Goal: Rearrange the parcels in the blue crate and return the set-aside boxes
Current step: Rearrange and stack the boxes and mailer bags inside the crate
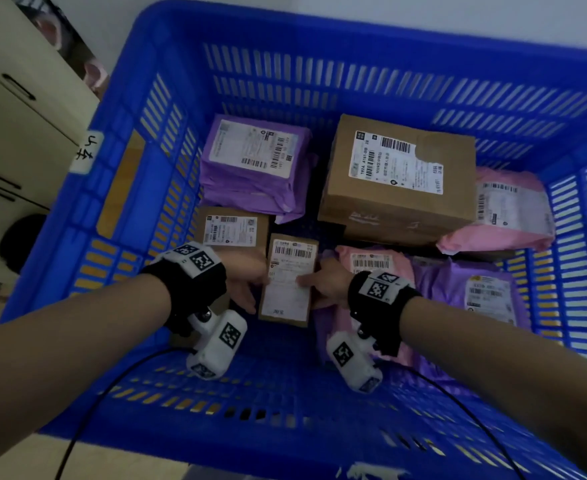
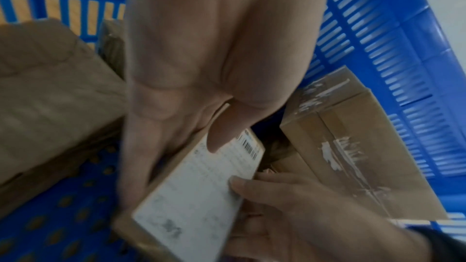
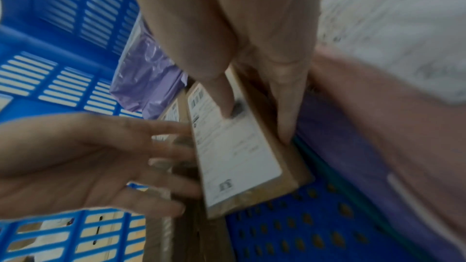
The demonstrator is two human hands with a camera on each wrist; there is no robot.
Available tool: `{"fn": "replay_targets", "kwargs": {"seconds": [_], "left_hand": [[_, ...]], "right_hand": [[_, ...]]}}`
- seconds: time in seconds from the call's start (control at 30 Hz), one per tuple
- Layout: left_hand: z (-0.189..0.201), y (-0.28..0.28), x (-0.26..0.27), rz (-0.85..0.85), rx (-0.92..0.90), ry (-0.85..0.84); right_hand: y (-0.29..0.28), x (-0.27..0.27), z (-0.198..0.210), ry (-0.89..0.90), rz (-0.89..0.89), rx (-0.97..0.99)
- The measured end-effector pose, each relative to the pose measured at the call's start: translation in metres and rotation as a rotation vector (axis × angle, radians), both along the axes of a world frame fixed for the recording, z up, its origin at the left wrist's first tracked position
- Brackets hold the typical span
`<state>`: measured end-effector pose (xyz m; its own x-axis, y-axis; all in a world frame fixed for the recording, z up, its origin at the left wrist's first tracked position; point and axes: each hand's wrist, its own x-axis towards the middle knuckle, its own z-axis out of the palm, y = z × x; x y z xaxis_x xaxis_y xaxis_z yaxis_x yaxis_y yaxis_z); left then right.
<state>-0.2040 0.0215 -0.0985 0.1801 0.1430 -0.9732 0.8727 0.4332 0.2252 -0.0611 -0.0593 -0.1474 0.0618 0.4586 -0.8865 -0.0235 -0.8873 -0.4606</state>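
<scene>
Inside the slotted blue plastic crate [image 1: 167, 39], a narrow brown cardboard box with a white shipping label [image 1: 288, 279] lies near the floor's centre, toward six o'clock, gripped from both sides. The left hand [image 1: 247, 282] holds its nine o'clock edge with thumb on the label and straight fingers down the side, while the right hand [image 1: 323, 282] pinches its three o'clock edge, thumb on the label and fingers behind. A large brown cardboard carton [image 1: 397, 178] sits at one o'clock, a purple plastic mailer [image 1: 254, 168] at eleven o'clock, and a pink plastic mailer [image 1: 506, 216] at three o'clock.
</scene>
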Motion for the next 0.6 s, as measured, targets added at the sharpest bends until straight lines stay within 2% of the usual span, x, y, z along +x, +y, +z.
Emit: {"fn": "replay_targets", "kwargs": {"seconds": [0.07, 0.23, 0.3, 0.37, 0.6], "left_hand": [[0.0, -0.001, -0.001, 0.025, -0.029, 0.009], [-0.009, -0.001, -0.005, 0.127, 0.025, 0.018], [-0.008, 0.002, -0.007, 0.17, -0.011, 0.031], [-0.003, 0.001, -0.007, 0.172, -0.04, 0.042], [0.008, 0.003, -0.008, 0.077, 0.048, 0.072]], "right_hand": [[0.001, -0.005, 0.0, -0.035, -0.075, 0.012], [0.006, -0.008, 0.003, -0.129, -0.106, 0.059], [0.011, -0.006, 0.001, -0.199, -0.127, 0.097], [0.015, -0.004, 0.0, -0.258, -0.09, 0.13], [0.019, 0.0, -0.006, -0.408, 0.02, 0.127]]}}
